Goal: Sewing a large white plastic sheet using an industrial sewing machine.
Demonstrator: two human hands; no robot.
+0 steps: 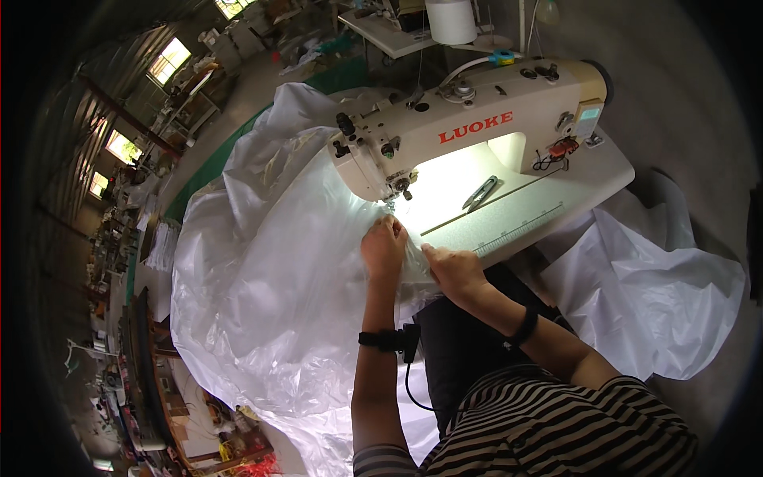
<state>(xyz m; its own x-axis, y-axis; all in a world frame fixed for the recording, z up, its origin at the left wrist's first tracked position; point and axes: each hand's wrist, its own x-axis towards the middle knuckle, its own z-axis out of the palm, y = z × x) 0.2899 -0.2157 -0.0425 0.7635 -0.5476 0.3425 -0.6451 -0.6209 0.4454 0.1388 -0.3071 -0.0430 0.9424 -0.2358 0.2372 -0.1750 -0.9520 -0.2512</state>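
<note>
A large, translucent white plastic sheet [270, 215] spreads over the left side of the sewing machine [413, 143] and hangs down in folds. Just in front of the machine's needle area, my left hand [384, 245] is closed on the sheet, fingers bunched near the presser foot. My right hand [458, 273] pinches the sheet's edge at the front of the machine bed, a little to the right of my left hand. The needle tip is too small to make out. Thread snips [481, 193] lie on the lit bed under the machine's arm, apart from both hands.
More white sheeting [648, 286] lies heaped at the right, below the table. A thread cone [451, 21] stands behind the machine. A small control panel [587, 115] sits at the machine's right end. Cluttered shelves and benches line the far left.
</note>
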